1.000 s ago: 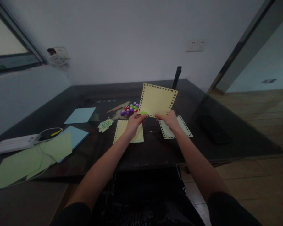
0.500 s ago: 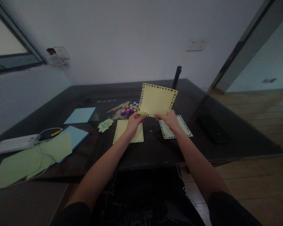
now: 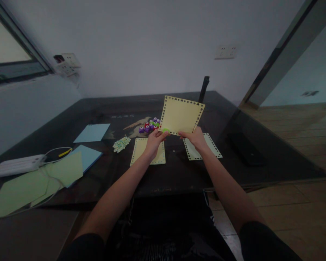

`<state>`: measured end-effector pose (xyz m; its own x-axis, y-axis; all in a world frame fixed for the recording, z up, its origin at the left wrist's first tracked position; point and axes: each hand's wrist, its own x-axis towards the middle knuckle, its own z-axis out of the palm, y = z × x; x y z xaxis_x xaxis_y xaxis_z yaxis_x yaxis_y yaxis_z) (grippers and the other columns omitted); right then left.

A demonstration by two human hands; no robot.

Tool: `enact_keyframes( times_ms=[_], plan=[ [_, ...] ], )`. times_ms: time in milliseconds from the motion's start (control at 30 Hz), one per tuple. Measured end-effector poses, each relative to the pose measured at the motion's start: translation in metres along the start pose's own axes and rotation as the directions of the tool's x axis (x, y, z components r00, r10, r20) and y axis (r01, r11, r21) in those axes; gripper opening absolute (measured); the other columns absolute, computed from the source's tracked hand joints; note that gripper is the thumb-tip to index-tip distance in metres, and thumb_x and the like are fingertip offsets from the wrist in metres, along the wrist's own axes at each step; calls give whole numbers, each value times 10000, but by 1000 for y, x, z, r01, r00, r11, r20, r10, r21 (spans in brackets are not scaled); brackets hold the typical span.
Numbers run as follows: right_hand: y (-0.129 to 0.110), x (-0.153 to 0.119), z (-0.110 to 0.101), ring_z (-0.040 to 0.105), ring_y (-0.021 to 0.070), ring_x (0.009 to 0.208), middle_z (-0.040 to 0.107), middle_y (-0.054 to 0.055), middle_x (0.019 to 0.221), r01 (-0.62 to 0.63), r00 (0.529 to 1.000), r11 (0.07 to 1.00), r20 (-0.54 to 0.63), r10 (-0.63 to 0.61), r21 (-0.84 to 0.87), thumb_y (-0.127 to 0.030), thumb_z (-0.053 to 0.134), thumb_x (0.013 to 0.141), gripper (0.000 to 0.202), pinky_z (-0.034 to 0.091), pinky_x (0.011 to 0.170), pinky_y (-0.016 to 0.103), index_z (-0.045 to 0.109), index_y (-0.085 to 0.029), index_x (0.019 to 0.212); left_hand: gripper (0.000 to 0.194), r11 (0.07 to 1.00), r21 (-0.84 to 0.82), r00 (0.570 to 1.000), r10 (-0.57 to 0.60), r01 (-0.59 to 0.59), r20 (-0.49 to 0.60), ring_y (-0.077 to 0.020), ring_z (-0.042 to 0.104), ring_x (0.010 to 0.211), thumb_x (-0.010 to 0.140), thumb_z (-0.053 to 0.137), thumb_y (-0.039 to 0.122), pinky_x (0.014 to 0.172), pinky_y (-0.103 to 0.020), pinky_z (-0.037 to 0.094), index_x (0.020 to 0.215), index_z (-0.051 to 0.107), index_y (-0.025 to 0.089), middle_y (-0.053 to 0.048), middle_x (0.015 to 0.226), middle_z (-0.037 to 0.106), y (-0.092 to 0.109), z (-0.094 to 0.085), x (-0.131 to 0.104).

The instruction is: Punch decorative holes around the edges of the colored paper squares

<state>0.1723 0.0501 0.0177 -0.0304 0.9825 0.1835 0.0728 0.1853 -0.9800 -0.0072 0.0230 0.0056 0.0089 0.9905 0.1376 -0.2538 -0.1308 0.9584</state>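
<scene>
Both hands hold up a yellow sheet [image 3: 181, 115] with cut-out shapes along its edges, tilted above the dark table. My left hand [image 3: 154, 142] pinches its lower left corner, where a green spot shows. My right hand [image 3: 195, 138] grips the lower edge near the right corner. Below my left hand lies another yellow sheet with a patterned border [image 3: 137, 152]. A pale sheet with a punched border [image 3: 212, 148] lies partly under my right hand. Several purple, red and green punches [image 3: 148, 127] stand behind my left hand, beside a pile of small paper bits [image 3: 121, 144].
Blue sheets [image 3: 92, 133], green sheets [image 3: 62, 170] and a white power strip with cables [image 3: 19, 165] lie at the left. A black object [image 3: 246, 149] rests at the right. Behind the held sheet rises a black upright object [image 3: 204, 89].
</scene>
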Motion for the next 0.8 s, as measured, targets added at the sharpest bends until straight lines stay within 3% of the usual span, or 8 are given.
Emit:
enact_keyframes(
  times_ms=[600, 800],
  plan=[
    [-2, -1, -1, 654, 249, 650, 696, 160, 882, -6, 1000, 1000, 18, 6, 1, -246, 730, 545, 376, 550, 665, 451, 673, -80, 878, 341, 999, 51, 1000, 20, -19, -23, -199, 625, 898, 679, 711, 372, 727, -280, 415, 949, 639, 176, -88, 992, 683, 4, 1, -2],
    [-2, -1, -1, 646, 213, 613, 710, 106, 824, -13, 1000, 1000, 21, 13, -23, -288, 743, 548, 338, 556, 650, 403, 663, -115, 827, 350, 999, 42, 999, 23, -22, -34, -200, 627, 883, 665, 719, 380, 730, -283, 413, 933, 640, 168, -83, 972, 688, 3, 1, -1]
  ],
)
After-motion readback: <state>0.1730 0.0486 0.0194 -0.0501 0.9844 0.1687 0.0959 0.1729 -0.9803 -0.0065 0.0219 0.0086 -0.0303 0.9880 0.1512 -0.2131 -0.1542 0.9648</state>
